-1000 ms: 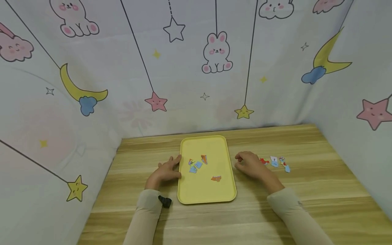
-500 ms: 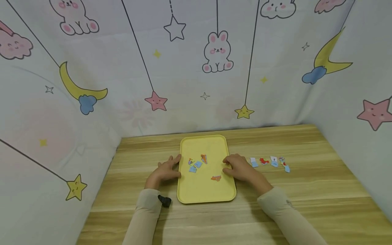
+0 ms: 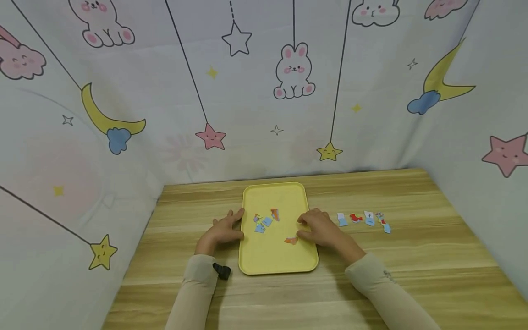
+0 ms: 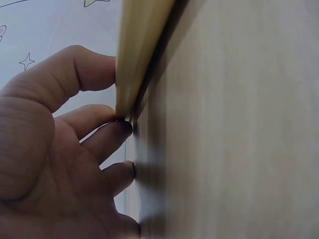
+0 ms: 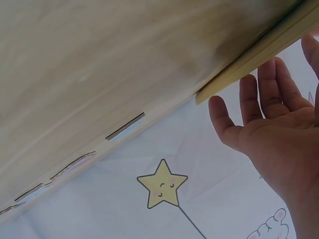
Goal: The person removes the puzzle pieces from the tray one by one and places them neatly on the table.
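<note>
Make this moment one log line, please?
left hand: touching yellow tray edge | right hand: over tray's right rim | orange piece: in tray, near right hand

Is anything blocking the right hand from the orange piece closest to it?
Nothing visible blocks it. The right hand is over the edge of the yellow tray, right beside the orange piece; whether they touch, I cannot tell.

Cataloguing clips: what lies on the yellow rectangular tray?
Two flat orange pieces and a cluster of blue and multicoloured pieces. The right hand partly covers the tray at its right rim; anything beneath is hidden.
</note>
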Demonstrator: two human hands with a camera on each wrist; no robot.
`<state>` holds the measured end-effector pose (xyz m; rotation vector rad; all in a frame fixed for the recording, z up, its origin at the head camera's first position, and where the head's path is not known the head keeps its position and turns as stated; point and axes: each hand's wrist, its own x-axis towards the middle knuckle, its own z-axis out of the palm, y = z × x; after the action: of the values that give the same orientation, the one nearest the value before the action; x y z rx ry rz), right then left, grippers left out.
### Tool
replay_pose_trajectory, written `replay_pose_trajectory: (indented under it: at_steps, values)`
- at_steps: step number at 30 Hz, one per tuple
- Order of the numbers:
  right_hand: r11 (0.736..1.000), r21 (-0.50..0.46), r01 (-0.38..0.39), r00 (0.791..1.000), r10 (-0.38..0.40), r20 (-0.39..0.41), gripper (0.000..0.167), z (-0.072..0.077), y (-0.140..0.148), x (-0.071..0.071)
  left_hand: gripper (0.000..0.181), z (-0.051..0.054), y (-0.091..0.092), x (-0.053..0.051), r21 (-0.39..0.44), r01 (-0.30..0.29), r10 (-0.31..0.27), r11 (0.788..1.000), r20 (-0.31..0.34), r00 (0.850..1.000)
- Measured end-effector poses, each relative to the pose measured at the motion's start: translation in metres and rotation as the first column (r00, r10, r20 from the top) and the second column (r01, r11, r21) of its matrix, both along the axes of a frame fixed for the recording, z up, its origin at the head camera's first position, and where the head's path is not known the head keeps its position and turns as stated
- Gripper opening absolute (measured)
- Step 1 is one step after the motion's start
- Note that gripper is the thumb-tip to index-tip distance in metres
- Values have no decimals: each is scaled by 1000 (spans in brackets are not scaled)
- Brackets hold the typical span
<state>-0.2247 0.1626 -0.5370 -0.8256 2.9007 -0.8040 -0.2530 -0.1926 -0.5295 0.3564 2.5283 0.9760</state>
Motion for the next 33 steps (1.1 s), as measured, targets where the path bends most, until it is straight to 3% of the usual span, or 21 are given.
replay_pose_trajectory:
  at_steps: [8,19,33]
  values:
    - [999,32,-13,1000,12,16,36,-5,-7,0,99,-3,-1,-1,-10,-4,4,1000,-1,1000]
    - [997,56,-59,998,59,11,36,-1,-18,6,99,-2,-1,2,-6,-10,10,1000,-2,1000]
    - [989,48,-137,990,138,-34,14,0,-23,10,99,-1,1,0,-7,-13,13,1000,1,1000]
